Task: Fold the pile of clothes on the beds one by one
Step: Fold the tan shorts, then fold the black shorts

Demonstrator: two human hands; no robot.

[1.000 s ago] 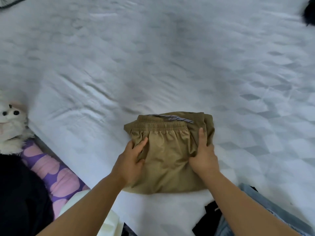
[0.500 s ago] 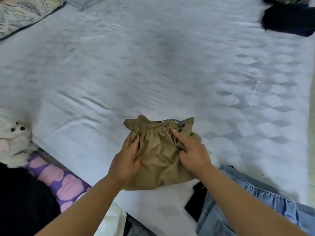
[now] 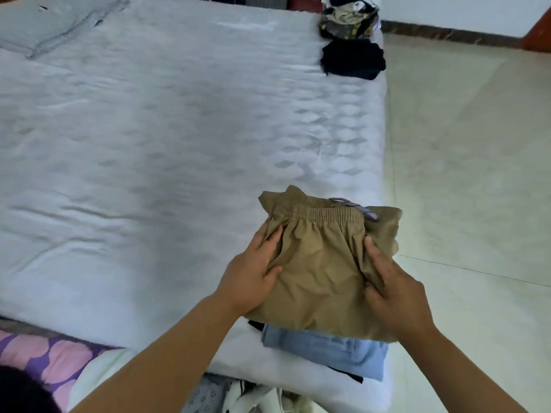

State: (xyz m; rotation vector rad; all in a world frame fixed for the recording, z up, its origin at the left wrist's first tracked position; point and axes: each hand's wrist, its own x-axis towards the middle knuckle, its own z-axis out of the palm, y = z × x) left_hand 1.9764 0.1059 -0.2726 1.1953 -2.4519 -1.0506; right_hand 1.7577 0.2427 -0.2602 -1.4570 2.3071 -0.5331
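Bed: a pale grey quilted mattress (image 3: pixel 167 138) fills most of the view, stretching far beyond the fingertips to a grey pillow (image 3: pixel 44 23) at its far left corner.
Floor: glossy cream tiles (image 3: pixel 471 162) lie to the right of the right hand, running to a dark skirting at the white wall.
Shorts: folded khaki shorts (image 3: pixel 322 263) are held between both hands, elastic waistband on the far side, a grey-white drawstring (image 3: pixel 357 208) showing at the waistband's right end — the bundle sits at the bed's near right corner, over a light blue denim piece (image 3: pixel 325 350).
Left hand: the left hand (image 3: pixel 253 269) grips the shorts' left edge, thumb on top, fingers curled onto the fabric.
Right hand: the right hand (image 3: pixel 393 290) grips the right edge, thumb on top, fingertips tucked into a fold.
Black cloth: a dark strip (image 3: pixel 346 374) peeks out under the denim, nearer than the wrists.
Far stack: a black folded garment (image 3: pixel 353 59) and a patterned one (image 3: pixel 348 17) sit well beyond the fingers at the bed's far right edge.
Near left: a pink-and-purple fabric (image 3: pixel 41 356) — and a heap of pale clothes (image 3: pixel 238 396) below the forearms.
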